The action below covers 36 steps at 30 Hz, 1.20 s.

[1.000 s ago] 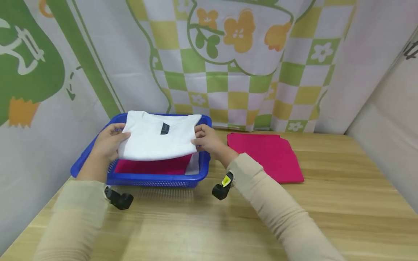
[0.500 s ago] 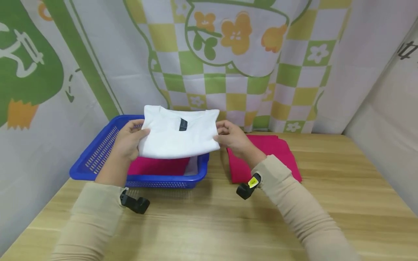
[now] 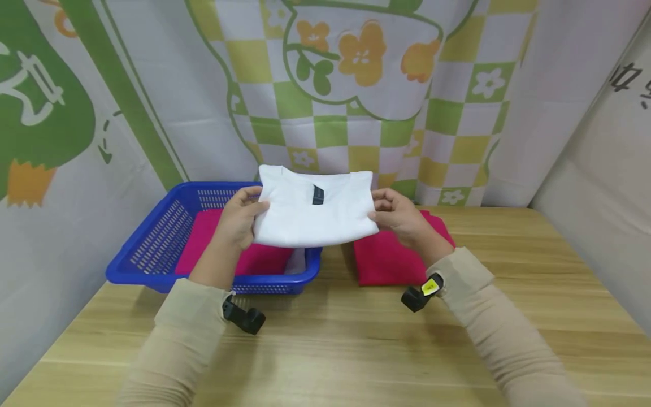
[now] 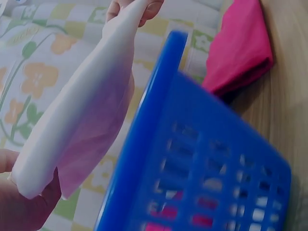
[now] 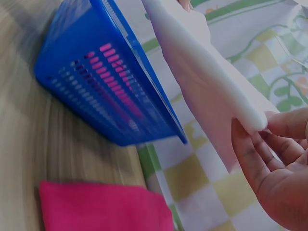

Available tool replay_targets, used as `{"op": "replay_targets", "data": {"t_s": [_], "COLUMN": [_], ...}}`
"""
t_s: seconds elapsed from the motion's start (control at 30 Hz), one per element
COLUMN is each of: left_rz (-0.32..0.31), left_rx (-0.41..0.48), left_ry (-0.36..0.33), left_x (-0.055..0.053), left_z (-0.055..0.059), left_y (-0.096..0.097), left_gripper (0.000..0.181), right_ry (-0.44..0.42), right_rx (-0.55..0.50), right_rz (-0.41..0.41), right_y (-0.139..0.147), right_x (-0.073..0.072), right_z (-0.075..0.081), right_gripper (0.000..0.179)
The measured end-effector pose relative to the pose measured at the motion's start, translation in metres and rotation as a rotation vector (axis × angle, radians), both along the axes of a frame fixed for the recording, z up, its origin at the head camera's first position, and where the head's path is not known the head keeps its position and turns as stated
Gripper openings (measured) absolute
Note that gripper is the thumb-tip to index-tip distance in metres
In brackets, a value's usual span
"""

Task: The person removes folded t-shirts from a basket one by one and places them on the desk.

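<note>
Between both hands hangs a folded white T-shirt [image 3: 315, 217] with a dark neck label, held up off the table. My left hand [image 3: 238, 217] pinches its left edge, thumb on top and fingers beneath. At the opposite edge my right hand [image 3: 399, 217] grips it the same way, as the right wrist view also shows. The shirt spans from above the right part of the blue basket [image 3: 147, 249] to above a folded pink garment [image 3: 386, 263] on the table. Inside the basket lies another pink garment [image 3: 203, 232], partly hidden by the left hand and the shirt.
A greyish-white cloth [image 3: 296, 263] shows at the right end inside the basket. The wooden table [image 3: 325, 350] extends in front and to the right. A patterned curtain [image 3: 305, 102] stands behind, with pale fabric walls at both sides.
Both hands have carried the white T-shirt to the right, from over the basket toward the pink garment on the table. More of the basket's inside is now visible.
</note>
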<state>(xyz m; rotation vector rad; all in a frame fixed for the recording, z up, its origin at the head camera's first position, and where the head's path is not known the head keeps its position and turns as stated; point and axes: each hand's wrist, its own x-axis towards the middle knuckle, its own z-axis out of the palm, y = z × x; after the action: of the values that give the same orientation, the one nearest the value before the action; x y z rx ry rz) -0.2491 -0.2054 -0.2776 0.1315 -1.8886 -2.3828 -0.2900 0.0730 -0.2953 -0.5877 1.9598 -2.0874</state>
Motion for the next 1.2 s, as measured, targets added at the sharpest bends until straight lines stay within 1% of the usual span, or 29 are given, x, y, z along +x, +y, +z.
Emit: {"op": "replay_targets", "data": {"t_s": [0.07, 0.23, 0.43, 0.63, 0.77, 0.97, 1.07, 1.13, 1.2], "left_rz": [-0.008, -0.002, 0.023, 0.004, -0.001, -0.014, -0.03, -0.039, -0.047], "left_rx": [0.006, 0.018, 0.006, 0.012, 0.017, 0.027, 0.043, 0.053, 0.055], "left_ry": [-0.005, -0.018, -0.012, -0.024, -0.016, -0.01, -0.008, -0.007, -0.008], "left_x": [-0.003, -0.008, -0.014, -0.017, -0.019, -0.023, -0.025, -0.026, -0.027], "left_z": [0.0, -0.002, -0.004, -0.005, -0.006, -0.013, -0.018, -0.023, -0.027], "left_y": [0.008, 0.029, 0.055, 0.082, 0.101, 0.129, 0.143, 0.151, 0.16], "left_gripper": [0.025, 0.028, 0.033, 0.035, 0.034, 0.032, 0.031, 0.031, 0.03], "right_ry": [0.009, 0.04, 0.052, 0.057, 0.063, 0.059, 0.056, 0.063, 0.061], "right_rx": [0.016, 0.044, 0.027, 0.031, 0.02, -0.01, -0.048, -0.057, -0.043], "right_rz": [-0.017, -0.029, -0.041, -0.089, -0.098, -0.09, -0.088, -0.097, -0.117], "right_y": [0.009, 0.03, 0.052, 0.077, 0.096, 0.125, 0.138, 0.147, 0.155], "right_x": [0.0, -0.002, -0.001, 0.004, 0.009, 0.015, 0.018, 0.019, 0.021], "right_z": [0.0, -0.003, -0.01, -0.014, -0.016, -0.023, -0.028, -0.031, -0.033], "right_gripper": [0.03, 0.028, 0.025, 0.026, 0.026, 0.026, 0.028, 0.03, 0.031]}}
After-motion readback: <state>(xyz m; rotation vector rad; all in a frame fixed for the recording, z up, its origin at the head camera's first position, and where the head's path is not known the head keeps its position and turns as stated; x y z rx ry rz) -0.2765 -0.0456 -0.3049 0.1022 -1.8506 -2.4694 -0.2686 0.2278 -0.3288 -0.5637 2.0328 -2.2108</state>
